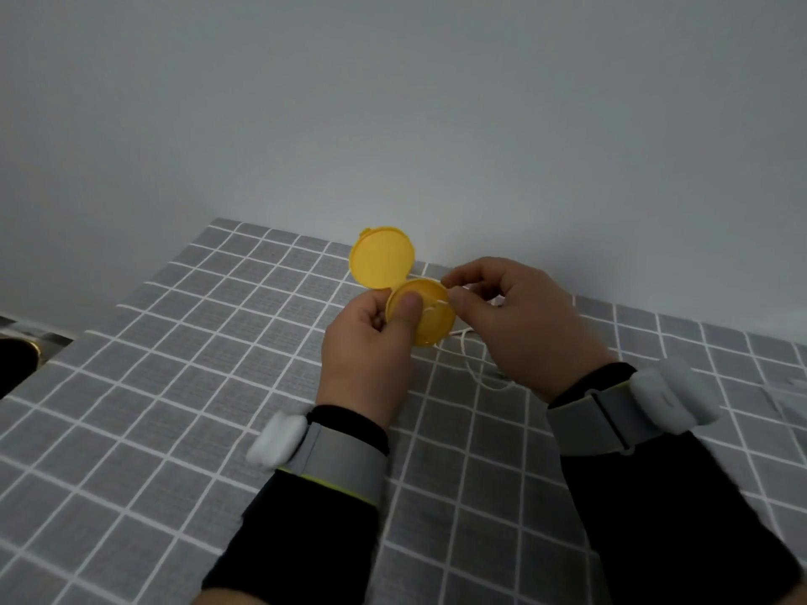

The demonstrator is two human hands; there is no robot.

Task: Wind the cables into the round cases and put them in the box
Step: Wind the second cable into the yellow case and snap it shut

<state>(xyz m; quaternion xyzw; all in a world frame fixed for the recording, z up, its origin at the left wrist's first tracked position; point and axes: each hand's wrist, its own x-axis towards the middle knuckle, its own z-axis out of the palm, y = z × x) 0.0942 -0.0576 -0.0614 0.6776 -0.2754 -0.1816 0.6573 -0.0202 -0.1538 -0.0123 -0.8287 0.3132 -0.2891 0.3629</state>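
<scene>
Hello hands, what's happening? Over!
Left hand grips open yellow case. Right hand pinches white cable at its rim. No box in view.

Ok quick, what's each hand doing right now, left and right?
Left hand: holds the open yellow round case, thumb pressed inside it.
Right hand: pinches the white cable at the case's rim.

Left and near stretches of checked cloth [174, 386] lie open to a hand. Wall [393, 102] shuts the far edge. Mid-table: yellow case [436, 327], lid up, held aloft; white cable [468, 364] trails on cloth beneath.
</scene>
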